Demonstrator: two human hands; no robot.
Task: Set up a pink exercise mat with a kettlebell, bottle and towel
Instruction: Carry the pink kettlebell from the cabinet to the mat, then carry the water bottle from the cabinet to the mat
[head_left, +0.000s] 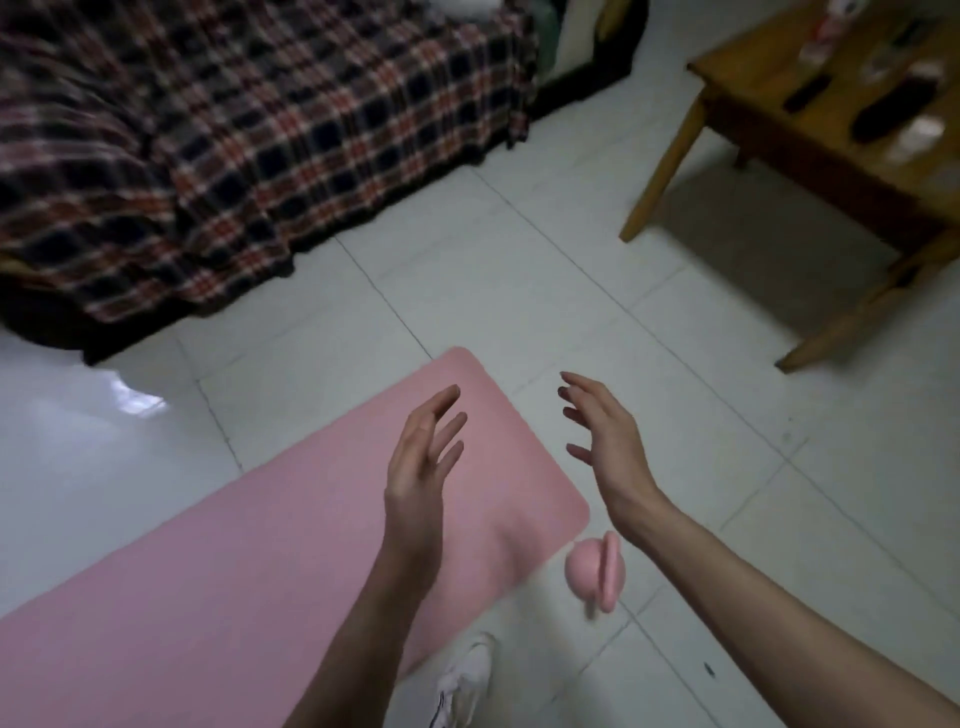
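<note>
A pink exercise mat lies flat on the white tiled floor, running from the lower left up to the middle. A small pink kettlebell stands on the tiles just off the mat's near right corner. My left hand hovers over the mat's far end, fingers spread and empty. My right hand hangs over the tiles beside the mat, fingers apart and empty, above the kettlebell. No bottle or towel can be picked out clearly.
A sofa under a plaid blanket fills the upper left. A wooden table with blurred items on top stands at the upper right, its legs on the tiles. My white shoe is at the mat's near edge.
</note>
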